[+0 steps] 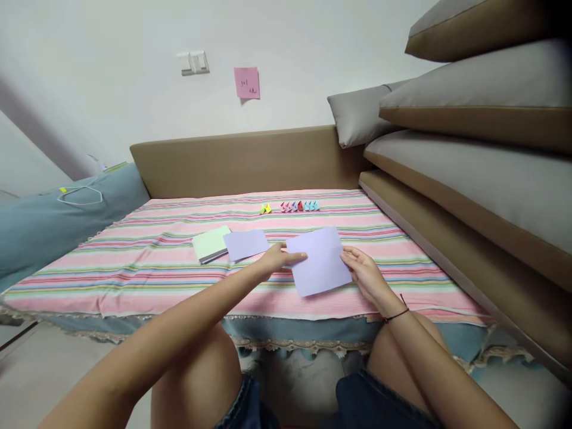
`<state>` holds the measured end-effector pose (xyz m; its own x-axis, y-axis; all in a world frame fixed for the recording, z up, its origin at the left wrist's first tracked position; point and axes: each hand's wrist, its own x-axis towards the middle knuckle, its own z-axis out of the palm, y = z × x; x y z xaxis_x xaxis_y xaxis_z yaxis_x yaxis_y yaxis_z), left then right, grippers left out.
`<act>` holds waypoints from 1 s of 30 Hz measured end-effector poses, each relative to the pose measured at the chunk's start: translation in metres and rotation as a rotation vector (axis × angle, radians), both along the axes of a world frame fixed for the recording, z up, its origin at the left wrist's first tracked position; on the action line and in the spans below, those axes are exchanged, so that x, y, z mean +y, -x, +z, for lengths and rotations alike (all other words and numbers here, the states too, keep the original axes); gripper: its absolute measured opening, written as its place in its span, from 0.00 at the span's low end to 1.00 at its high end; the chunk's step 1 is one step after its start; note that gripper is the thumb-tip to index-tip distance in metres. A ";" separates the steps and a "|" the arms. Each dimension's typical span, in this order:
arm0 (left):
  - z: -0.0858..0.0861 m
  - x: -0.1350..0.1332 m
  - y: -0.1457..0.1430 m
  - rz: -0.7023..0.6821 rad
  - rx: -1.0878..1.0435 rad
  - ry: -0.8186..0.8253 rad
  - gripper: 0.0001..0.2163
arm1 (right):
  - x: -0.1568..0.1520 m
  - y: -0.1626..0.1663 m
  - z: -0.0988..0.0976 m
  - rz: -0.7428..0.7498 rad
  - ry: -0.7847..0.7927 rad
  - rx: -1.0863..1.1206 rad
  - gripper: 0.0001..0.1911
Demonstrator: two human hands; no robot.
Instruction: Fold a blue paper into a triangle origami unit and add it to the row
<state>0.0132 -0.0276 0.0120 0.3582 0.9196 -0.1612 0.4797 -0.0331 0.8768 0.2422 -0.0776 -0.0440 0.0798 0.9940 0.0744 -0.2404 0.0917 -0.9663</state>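
Note:
Between my two hands is a flat sheet of lilac paper (319, 262), raised a little off the striped cloth and slightly tilted. My left hand (279, 260) pinches its left edge, thumb on top and fingers underneath. On the opposite edge, my right hand (361, 269) grips the sheet between thumb and fingers. Left of my left hand lies another lilac sheet (245, 243). It overlaps a stack of paper (212, 243) with a pale green sheet on top. Farther back stand small folded paper pieces: yellow ones (266, 209) and a row of pink, purple, red and blue ones (300, 206).
The striped cloth (170, 274) covers a couch seat with a brown backrest (241, 161). Large grey and brown cushions (469, 149) are piled at the right. A blue bolster (116, 196) with a wire hanger (80, 195) lies at the left. A pink note (247, 83) hangs on the wall.

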 end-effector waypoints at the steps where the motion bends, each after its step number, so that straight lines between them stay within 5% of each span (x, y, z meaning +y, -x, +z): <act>1: -0.001 0.002 -0.003 0.007 -0.047 0.019 0.27 | 0.005 0.000 0.004 0.006 0.005 0.000 0.19; 6: -0.002 0.019 -0.008 0.073 -0.182 0.013 0.13 | 0.036 -0.002 0.018 0.168 0.110 -0.057 0.19; 14: -0.033 0.032 -0.009 0.172 -0.598 0.101 0.19 | 0.064 -0.001 0.016 0.184 0.157 -0.006 0.14; 20: -0.039 0.029 -0.033 -0.140 -0.774 0.178 0.25 | 0.053 0.022 0.009 0.114 0.171 0.210 0.15; 25: -0.032 0.021 -0.040 0.081 -0.999 0.172 0.23 | 0.029 0.046 0.008 0.212 0.339 0.174 0.21; 30: -0.027 0.019 -0.035 0.321 -1.088 0.143 0.22 | 0.021 0.049 0.012 0.240 0.293 0.219 0.26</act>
